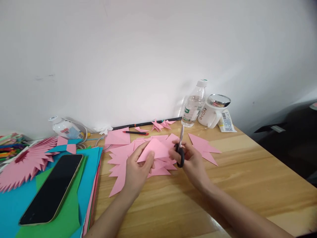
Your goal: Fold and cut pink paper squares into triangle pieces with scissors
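My left hand point(140, 165) pinches a folded piece of pink paper point(156, 148) between thumb and fingers, holding it above the table. In my right hand point(192, 160) is a pair of scissors point(181, 153) with black handles, blades pointing up and away from the paper. The right fingertips are close to the paper's right edge; whether they touch it I cannot tell. Beneath both hands lie several pointed pink paper pieces point(119, 168), partly hidden. Two more pointed pieces point(201, 145) lie to the right of the scissors.
A water bottle point(194, 107) and a white mug point(210, 114) stand by the wall. A pen point(135, 133) rests near a pink sheet point(116, 137). On the left, a phone point(53, 188) lies on coloured paper point(94, 165) beside a pink spiky paper ring point(32, 162) and a white bottle point(64, 127).
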`<state>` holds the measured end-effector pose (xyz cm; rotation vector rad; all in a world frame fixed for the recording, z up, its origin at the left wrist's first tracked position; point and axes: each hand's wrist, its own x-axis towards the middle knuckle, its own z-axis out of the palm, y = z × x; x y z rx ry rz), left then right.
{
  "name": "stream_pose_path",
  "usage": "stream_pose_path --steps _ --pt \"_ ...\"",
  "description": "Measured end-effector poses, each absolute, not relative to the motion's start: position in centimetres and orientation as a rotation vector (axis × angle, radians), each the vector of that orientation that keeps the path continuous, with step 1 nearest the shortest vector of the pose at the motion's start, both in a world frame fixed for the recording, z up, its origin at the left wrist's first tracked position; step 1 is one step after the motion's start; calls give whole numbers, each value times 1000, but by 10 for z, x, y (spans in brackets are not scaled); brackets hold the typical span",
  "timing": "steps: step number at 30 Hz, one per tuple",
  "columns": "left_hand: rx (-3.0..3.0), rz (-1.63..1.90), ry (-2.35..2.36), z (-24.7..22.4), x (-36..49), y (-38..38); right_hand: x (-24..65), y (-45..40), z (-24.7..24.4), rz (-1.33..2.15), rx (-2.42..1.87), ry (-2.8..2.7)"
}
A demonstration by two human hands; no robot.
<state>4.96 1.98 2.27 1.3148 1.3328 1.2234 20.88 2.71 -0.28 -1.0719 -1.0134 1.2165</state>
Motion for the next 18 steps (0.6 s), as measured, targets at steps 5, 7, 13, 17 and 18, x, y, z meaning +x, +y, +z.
stream_pose_path --steps 5,7,13,17,18 --pt "1326 1287 1200 20 48 23 239 52 8 718 -1159 -853" --pt "1333 1293 1191 20 48 23 256 62 9 593 -1175 -765" --pt "1334 1288 1206 19 47 25 306 83 -6 427 -1461 -776" --pt "1317 1276 1224 17 45 27 310 86 -16 103 -1566 -944" --pt "1310 1274 1229 17 45 27 306 86 -17 95 -1541 -1012"
